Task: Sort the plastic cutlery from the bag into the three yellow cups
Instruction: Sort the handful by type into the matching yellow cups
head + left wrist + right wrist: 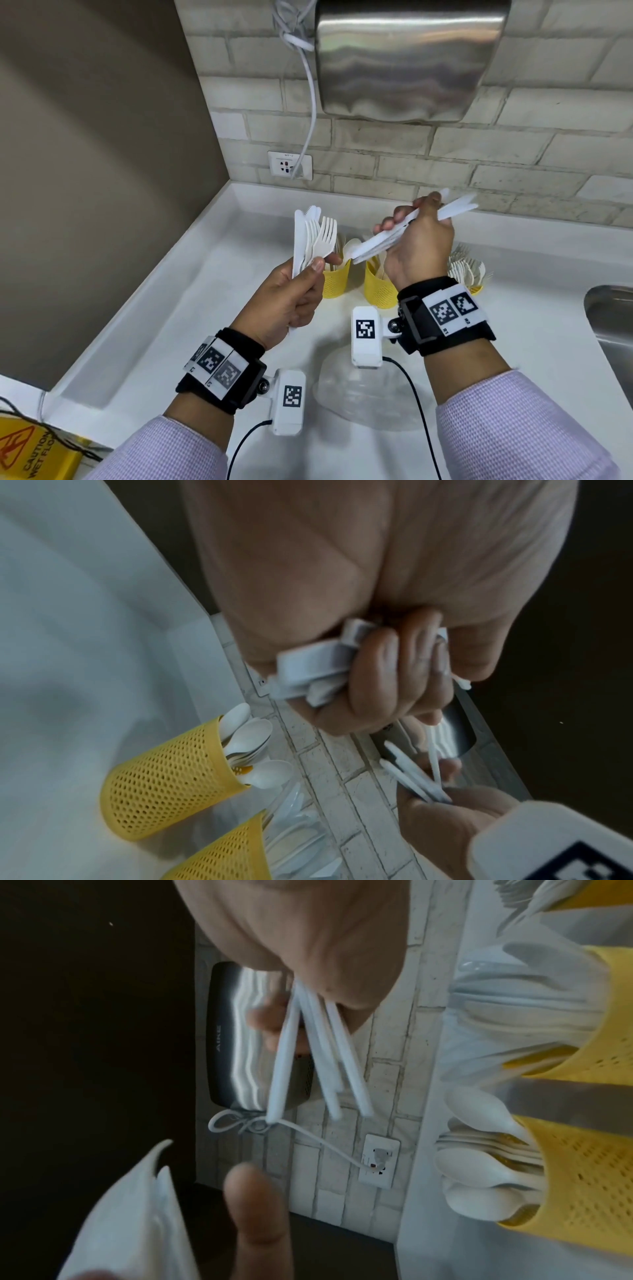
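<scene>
My left hand (306, 278) grips a mixed bundle of white plastic forks and knives (313, 236) upright by the handles (308, 666). My right hand (416, 228) holds several white knives (404, 230) nearly level, blades pointing left, above the cups. Three yellow mesh cups stand in a row behind the hands. The left cup (337, 279) holds spoons (250, 737). Knives fill the middle cup (376, 286). The right cup (476, 290), mostly hidden by my right wrist, holds forks (466, 268). The clear plastic bag (359, 387) lies crumpled on the white counter (212, 308) below my wrists.
A steel sink (613, 329) opens at the right edge. A steel hand dryer (411, 58) hangs on the brick wall, its cable (312, 102) running to an outlet (290, 165). A grey wall closes the left side. A yellow caution sign (30, 452) stands at the bottom left.
</scene>
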### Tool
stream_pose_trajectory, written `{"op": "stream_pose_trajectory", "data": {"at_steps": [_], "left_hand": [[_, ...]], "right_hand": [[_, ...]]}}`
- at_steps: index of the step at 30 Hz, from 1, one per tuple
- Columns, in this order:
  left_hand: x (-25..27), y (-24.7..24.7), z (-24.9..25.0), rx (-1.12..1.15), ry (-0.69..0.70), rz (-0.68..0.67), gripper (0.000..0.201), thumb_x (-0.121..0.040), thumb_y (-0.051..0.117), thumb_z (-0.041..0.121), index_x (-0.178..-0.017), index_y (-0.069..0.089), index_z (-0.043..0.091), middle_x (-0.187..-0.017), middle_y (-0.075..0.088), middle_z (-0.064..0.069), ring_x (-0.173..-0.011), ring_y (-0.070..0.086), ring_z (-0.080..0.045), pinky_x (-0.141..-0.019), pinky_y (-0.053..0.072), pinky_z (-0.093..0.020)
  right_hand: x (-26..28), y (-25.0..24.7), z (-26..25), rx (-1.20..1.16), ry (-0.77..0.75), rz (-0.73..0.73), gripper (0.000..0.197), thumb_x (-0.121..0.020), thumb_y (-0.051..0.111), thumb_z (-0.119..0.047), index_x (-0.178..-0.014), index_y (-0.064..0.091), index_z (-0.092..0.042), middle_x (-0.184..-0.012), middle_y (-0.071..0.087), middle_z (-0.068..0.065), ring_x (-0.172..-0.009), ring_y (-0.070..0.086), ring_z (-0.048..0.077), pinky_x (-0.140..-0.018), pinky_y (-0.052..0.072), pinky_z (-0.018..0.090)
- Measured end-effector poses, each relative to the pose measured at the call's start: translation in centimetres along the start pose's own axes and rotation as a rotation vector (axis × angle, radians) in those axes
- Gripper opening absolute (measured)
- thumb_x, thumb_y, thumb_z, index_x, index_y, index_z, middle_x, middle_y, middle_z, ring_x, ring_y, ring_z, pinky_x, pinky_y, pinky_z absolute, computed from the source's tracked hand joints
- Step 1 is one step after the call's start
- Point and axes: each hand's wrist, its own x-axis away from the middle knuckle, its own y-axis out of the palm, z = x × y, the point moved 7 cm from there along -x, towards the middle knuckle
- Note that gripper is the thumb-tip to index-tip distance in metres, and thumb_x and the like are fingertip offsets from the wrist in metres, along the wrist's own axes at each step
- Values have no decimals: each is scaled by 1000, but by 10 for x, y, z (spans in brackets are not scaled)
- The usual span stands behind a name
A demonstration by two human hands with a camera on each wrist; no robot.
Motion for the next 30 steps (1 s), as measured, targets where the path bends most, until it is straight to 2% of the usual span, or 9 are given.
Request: {"op": "stream_pose_trajectory", "data": {"at_steps": [4,7,10,14,17,20,24,28,30], "left_hand": [[1,3,-3,60,-81,-45,35,-86,62,50,-104,64,20,-59,20,5,-43,16,-6,-43,10,-20],[2,6,-2,46,-101,-68,27,-82,66,43,-97,61,21,-56,22,8,-43,14,-6,-44,8,-20],[4,11,-1,8,-104,-78,22,-77,68,33,-94,58,23,-56,24,11,-43,14,-6,-43,10,-18],[4,12,0,-27,-109,-57,20,-71,67,25,-90,59,24,-55,23,9,-43,13,-9,-42,13,-15],[6,13,0,-81,-116,-35,21,-72,64,16,-92,57,22,-56,20,7,-45,11,-11,-44,13,-16],[6,13,0,-150,-127,-10,26,-71,60,12,-95,56,19,-55,24,6,-46,12,-12,-46,12,-18],[6,13,-1,-181,-130,21,29,-73,61,12,-101,55,15,-56,23,4,-46,12,-13,-46,15,-18],[4,13,0,-197,-116,84,19,-80,58,9,-98,55,16,-56,23,4,-47,13,-15,-46,13,-22],[4,12,1,-227,-106,123,15,-81,61,11,-90,58,22,-56,25,4,-48,14,-16,-48,12,-25]], "right_hand": [[0,9,-14,122,-121,-80,20,-105,54,-32,-92,47,-18,-52,31,-2,-39,26,13,-41,28,21],[7,27,-10,332,-98,-325,14,-98,65,-20,-87,57,-19,-48,31,-6,-37,23,10,-41,23,18],[21,41,-2,536,-4,-613,13,-91,70,-22,-94,68,-10,-52,28,-2,-40,20,12,-42,20,18],[39,48,1,699,58,-819,10,-96,68,-16,-93,76,-10,-55,30,2,-44,19,14,-44,18,21],[44,49,0,730,75,-842,14,-95,69,-14,-83,76,-13,-56,32,5,-43,20,15,-44,18,22],[46,50,-7,768,56,-846,12,-94,71,-13,-84,76,-8,-50,37,6,-41,25,16,-44,23,20],[47,54,-22,853,-143,-847,14,-94,70,-12,-86,75,-1,-57,65,6,-44,45,19,-45,33,23],[53,54,-25,817,-223,-843,17,-97,65,-8,-84,69,2,-57,64,8,-44,52,15,-47,38,21],[50,50,-24,734,-235,-793,16,-98,64,-9,-83,67,-5,-57,62,-3,-44,53,9,-49,40,19]]}}
